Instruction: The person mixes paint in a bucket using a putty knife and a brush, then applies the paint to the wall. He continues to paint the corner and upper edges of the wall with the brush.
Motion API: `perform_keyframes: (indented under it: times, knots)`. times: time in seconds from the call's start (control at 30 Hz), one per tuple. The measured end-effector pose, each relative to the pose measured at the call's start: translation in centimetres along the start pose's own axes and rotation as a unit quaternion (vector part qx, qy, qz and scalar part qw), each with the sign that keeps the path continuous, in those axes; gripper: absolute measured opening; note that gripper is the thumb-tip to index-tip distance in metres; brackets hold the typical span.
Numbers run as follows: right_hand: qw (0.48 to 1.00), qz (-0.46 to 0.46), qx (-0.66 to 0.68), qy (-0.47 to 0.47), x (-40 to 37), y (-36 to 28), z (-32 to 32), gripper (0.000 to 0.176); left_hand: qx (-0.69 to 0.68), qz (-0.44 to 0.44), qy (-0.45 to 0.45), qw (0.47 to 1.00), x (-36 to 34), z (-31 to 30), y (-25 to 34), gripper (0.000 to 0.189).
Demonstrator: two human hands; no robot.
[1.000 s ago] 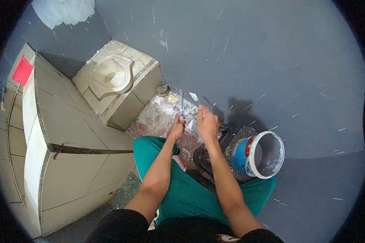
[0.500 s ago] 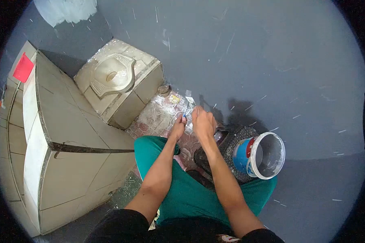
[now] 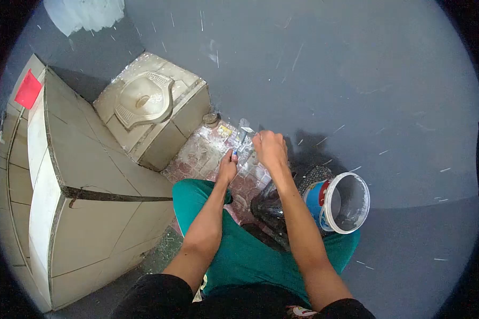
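My left hand (image 3: 228, 168) is closed around the blue-and-white handle of a slim tool (image 3: 236, 152). A narrow greyish blade seems to extend from it toward the wall, though its exact kind is too small to tell. To the right, my right hand (image 3: 272, 151) has its fingers curled together, close to the tool's far part. What it grips, if anything, is hidden. Below both hands lies a tiled floor (image 3: 189, 158) smeared with white material. A paint bucket (image 3: 316, 198) with a white rim and a blue and red label stands tilted by my right knee, with whitish residue inside.
A squat toilet (image 3: 143, 100) sits on a raised tiled platform at the upper left. A tiled partition (image 3: 106, 212) with a red piece (image 3: 28, 89) on it stands at left. The grey wall (image 3: 356, 95) bears white streaks. Dark patterned material (image 3: 308, 178) lies beside the bucket.
My right hand has moved slightly up and right, away from the left hand. My left hand has shifted a little left with the tool, showing more of its blade. The view has shifted slightly.
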State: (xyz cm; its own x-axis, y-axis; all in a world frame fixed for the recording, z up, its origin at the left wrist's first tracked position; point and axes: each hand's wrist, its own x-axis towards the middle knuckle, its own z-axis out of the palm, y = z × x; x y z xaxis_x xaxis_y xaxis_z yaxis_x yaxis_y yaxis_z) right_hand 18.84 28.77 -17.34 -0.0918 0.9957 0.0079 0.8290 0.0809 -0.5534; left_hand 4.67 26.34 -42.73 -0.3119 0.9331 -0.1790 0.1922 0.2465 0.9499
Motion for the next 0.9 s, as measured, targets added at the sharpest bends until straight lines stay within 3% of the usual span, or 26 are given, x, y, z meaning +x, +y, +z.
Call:
perform_keyframes:
  times: [0.13, 0.23, 0.37, 0.9]
  knots:
    - [0.999, -0.031, 0.002, 0.010, 0.0, 0.4, 0.0, 0.030, 0.009, 0.001, -0.002, 1.000, -0.2, -0.3, 0.7, 0.046]
    - [0.999, -0.014, 0.021, 0.020, -0.1, 0.3, 0.2, 0.030, 0.040, 0.047, 0.028, 0.998, -1.8, -0.9, 3.3, 0.040]
    - [1.000, -0.007, 0.009, 0.021, -0.1, 0.0, 0.5, 0.031, 0.062, 0.047, 0.033, 0.996, -2.6, -1.5, 5.1, 0.033]
    - [1.000, -0.019, -0.013, 0.020, 0.8, -0.1, 1.9, 0.031, 0.079, 0.076, 0.066, 0.992, -2.5, -1.6, 4.8, 0.029]
